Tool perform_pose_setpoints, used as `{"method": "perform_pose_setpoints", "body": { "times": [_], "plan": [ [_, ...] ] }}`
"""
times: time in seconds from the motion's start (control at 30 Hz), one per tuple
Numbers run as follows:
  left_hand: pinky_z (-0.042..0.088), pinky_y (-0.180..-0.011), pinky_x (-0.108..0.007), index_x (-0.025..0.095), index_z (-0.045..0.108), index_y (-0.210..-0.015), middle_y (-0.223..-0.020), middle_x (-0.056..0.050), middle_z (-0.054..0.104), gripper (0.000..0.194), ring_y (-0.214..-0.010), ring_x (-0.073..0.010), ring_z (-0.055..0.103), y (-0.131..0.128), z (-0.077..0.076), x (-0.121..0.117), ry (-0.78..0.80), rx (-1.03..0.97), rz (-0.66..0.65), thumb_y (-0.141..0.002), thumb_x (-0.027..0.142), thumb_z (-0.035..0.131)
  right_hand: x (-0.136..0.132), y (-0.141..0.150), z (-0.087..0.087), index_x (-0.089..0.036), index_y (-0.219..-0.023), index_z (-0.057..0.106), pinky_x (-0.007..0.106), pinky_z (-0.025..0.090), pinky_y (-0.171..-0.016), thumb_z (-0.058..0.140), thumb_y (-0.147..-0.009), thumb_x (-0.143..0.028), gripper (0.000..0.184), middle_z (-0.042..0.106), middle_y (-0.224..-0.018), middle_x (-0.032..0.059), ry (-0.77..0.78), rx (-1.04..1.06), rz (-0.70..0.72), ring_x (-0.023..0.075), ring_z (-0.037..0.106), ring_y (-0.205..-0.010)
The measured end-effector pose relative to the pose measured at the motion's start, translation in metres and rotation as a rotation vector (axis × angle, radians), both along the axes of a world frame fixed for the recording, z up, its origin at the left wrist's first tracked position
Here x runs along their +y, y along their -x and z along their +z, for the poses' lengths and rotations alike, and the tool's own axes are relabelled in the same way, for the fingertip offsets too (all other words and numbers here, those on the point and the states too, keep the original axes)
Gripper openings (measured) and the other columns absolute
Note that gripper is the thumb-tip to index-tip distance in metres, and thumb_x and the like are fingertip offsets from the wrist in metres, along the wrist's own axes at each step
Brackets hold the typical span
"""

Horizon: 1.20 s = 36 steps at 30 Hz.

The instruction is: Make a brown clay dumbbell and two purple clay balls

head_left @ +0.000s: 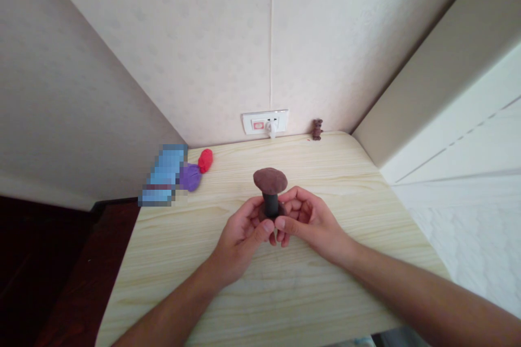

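Home interior with patterned wallpaper (pixel 195 54) and wall socket (pixel 258 125)

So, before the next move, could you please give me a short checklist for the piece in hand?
1. Left hand on the brown base: ok, holding its side.
2. Right hand on the base: ok, holding the opposite side.
3. Brown cap on the dark stem: ok, sitting on top.
4. Firmness of that join: cannot tell.
5. Stem roughly upright: ok.
6. Red lump and purple lump clear of both hands: ok, farther back on the left.
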<state>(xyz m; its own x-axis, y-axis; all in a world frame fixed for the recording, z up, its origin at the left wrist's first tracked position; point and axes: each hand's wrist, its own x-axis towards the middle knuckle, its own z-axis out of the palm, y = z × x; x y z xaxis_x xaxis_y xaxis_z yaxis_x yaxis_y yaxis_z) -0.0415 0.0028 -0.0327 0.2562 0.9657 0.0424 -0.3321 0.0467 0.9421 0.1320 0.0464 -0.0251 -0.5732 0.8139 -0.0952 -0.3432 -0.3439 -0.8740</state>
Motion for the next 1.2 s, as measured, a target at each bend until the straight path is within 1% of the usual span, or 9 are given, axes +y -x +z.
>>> {"method": "perform_pose_setpoints", "body": {
  "times": [0.13,0.33,0.57,0.7,0.83,1.03,1.2],
  "plan": [
    [0.048,-0.064,-0.024,0.014,0.059,-0.121,-0.086,-0.004,0.063,0.026,-0.072,-0.0110,0.059,-0.0002,0.0001,0.0007,-0.027,-0.019,-0.005,-0.098,0.026,0.059,-0.0006,-0.0002,0.0000,-0.016,-0.099,0.055,0.022,0.060,-0.052,0.086,-0.077,-0.027,0.039,0.073,-0.072,0.0012,0.000,0.001,0.017,0.0141,0.073,-0.060],
    [0.051,-0.070,-0.029,0.016,0.057,-0.124,-0.088,-0.003,0.062,0.031,-0.075,-0.0136,0.061,0.0005,-0.0055,0.0004,0.016,-0.026,-0.033,-0.095,0.027,0.064,-0.0015,0.0001,-0.0015,-0.017,-0.095,0.054,0.022,0.060,-0.050,0.086,-0.077,-0.026,0.037,0.072,-0.068,-0.0012,0.007,-0.004,-0.017,0.0135,0.071,-0.057],
    [0.046,-0.064,-0.023,0.016,0.061,-0.121,-0.086,-0.003,0.064,0.026,-0.071,-0.0108,0.060,0.0030,-0.0037,-0.0002,0.007,0.029,-0.014,-0.098,0.029,0.061,-0.0020,0.0007,-0.0012,-0.017,-0.095,0.054,0.021,0.061,-0.051,0.086,-0.076,-0.022,0.037,0.074,-0.071,0.0005,0.004,0.037,0.011,0.0142,0.074,-0.060],
    [0.045,-0.062,-0.023,0.014,0.062,-0.124,-0.081,-0.003,0.063,0.036,-0.068,-0.0109,0.058,0.0027,-0.0026,0.0002,-0.003,0.018,-0.007,-0.095,0.035,0.065,-0.0041,0.0021,-0.0024,-0.018,-0.095,0.054,0.021,0.061,-0.051,0.085,-0.078,-0.023,0.036,0.075,-0.069,0.0003,-0.005,0.044,-0.021,0.0150,0.075,-0.059],
    [0.047,-0.062,-0.024,0.013,0.063,-0.124,-0.083,-0.004,0.065,0.044,-0.068,-0.0126,0.060,0.0022,-0.0035,0.0005,0.026,-0.021,-0.009,-0.090,0.039,0.072,-0.0051,0.0025,-0.0039,-0.018,-0.094,0.056,0.021,0.060,-0.052,0.087,-0.076,-0.023,0.036,0.075,-0.068,0.0006,-0.014,0.029,-0.046,0.0144,0.074,-0.058],
    [0.047,-0.062,-0.023,0.014,0.062,-0.127,-0.083,-0.004,0.066,0.040,-0.070,-0.0122,0.061,0.0033,-0.0025,-0.0002,0.033,0.043,-0.005,-0.093,0.034,0.068,-0.0053,0.0018,-0.0015,-0.017,-0.091,0.056,0.021,0.061,-0.054,0.087,-0.075,-0.020,0.035,0.075,-0.071,0.0008,-0.026,0.027,-0.059,0.0134,0.074,-0.059],
    [0.048,-0.064,-0.024,0.017,0.060,-0.131,-0.085,-0.003,0.064,0.038,-0.072,-0.0114,0.060,0.0017,-0.0009,-0.0010,0.009,-0.022,-0.028,-0.096,0.029,0.065,-0.0033,0.0008,0.0015,-0.017,-0.093,0.056,0.022,0.062,-0.055,0.085,-0.078,-0.024,0.033,0.074,-0.071,0.0004,-0.014,0.033,-0.029,0.0141,0.075,-0.060]
  ]
}}
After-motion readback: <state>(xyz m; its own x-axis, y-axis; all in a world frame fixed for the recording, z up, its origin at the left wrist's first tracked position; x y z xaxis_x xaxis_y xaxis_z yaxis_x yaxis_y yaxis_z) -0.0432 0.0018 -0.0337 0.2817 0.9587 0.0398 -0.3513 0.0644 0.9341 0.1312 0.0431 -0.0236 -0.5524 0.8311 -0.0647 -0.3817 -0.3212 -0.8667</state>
